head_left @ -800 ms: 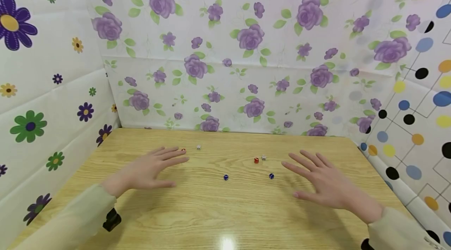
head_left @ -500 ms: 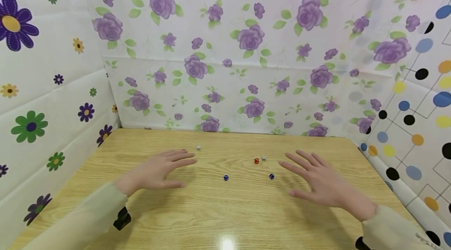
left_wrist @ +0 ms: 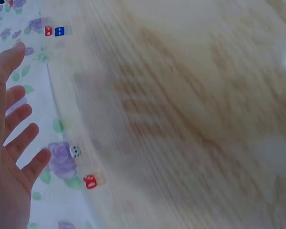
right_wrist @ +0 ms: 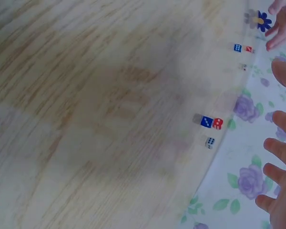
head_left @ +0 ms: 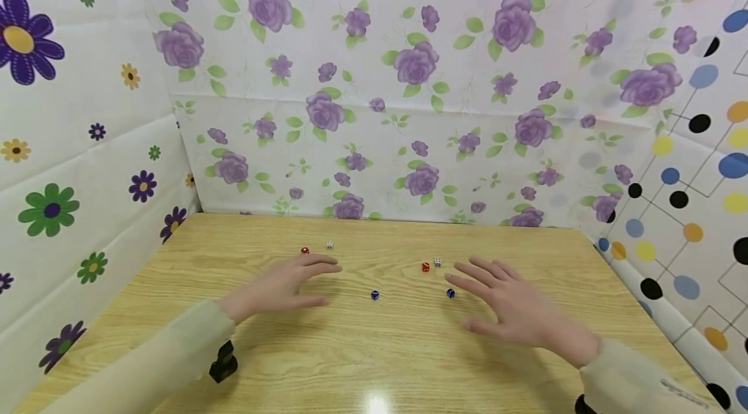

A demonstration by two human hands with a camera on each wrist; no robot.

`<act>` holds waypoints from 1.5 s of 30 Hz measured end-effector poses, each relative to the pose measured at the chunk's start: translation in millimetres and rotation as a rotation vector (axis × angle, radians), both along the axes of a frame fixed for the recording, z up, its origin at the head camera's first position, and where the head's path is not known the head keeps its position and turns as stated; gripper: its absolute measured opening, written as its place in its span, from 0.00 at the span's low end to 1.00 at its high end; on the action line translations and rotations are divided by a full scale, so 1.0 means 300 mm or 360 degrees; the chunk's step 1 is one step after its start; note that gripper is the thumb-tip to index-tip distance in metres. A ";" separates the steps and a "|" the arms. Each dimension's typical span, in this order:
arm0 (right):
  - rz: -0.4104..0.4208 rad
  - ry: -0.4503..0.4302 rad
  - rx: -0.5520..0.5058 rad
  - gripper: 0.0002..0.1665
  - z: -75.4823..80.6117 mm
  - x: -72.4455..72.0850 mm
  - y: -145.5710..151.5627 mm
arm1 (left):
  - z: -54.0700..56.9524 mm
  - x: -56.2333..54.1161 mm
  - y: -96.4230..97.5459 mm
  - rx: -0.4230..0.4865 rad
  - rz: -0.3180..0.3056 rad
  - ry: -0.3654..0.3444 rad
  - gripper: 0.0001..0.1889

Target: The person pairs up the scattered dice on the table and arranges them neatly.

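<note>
Several small dice lie on the wooden table. On the left side are a red die [head_left: 305,250] and a white die [head_left: 330,244], with a blue die [head_left: 374,295] nearer the middle. Another red die [head_left: 425,267], white die [head_left: 437,262] and blue die [head_left: 450,293] lie close together on the right. My left hand [head_left: 280,285] hovers over the table with fingers extended, just in front of the left red die. Held in the air, my right hand [head_left: 514,304] has its fingers spread, its fingertips near the right blue die. Neither hand holds anything.
The wooden table [head_left: 374,349] ends at a cloth wall [head_left: 374,109] printed with purple roses. A flower-print cloth [head_left: 105,161] closes the left side and a dotted cloth [head_left: 689,206] the right. A black wrist device [head_left: 224,363] hangs under the left sleeve.
My left hand has moved right, uncovering the left red die. My right hand has moved left toward the right group of dice. The dice have stayed in place.
</note>
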State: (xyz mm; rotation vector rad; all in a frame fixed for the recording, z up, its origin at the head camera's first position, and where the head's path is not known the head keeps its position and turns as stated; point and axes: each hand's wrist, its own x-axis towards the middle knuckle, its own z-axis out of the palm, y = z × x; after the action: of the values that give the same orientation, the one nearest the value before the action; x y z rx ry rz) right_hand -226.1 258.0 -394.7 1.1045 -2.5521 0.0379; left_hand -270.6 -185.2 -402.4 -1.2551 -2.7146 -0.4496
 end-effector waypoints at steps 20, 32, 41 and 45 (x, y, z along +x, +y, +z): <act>0.0084 -0.0080 -0.0125 0.39 -0.052 -0.020 -0.098 | -0.079 0.006 0.117 0.0286 0.0170 -0.0339 0.22; 0.0098 -0.0102 -0.0157 0.36 -0.072 -0.036 -0.150 | -0.131 -0.005 0.192 0.0360 0.0205 -0.0326 0.17; 0.0141 -0.0133 -0.0188 0.34 -0.078 -0.035 -0.175 | -0.162 -0.006 0.238 0.0393 0.0253 -0.0350 0.13; 0.0152 -0.0153 -0.0204 0.34 -0.084 -0.036 -0.181 | -0.169 -0.009 0.258 0.0392 0.0295 -0.0321 0.12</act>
State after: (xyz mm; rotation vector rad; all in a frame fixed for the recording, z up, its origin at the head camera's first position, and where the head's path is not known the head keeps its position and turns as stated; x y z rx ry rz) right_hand -237.0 203.7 -419.7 1.2000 -2.5377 0.2813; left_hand -273.4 -107.9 -453.0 -0.9315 -2.7917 -0.8985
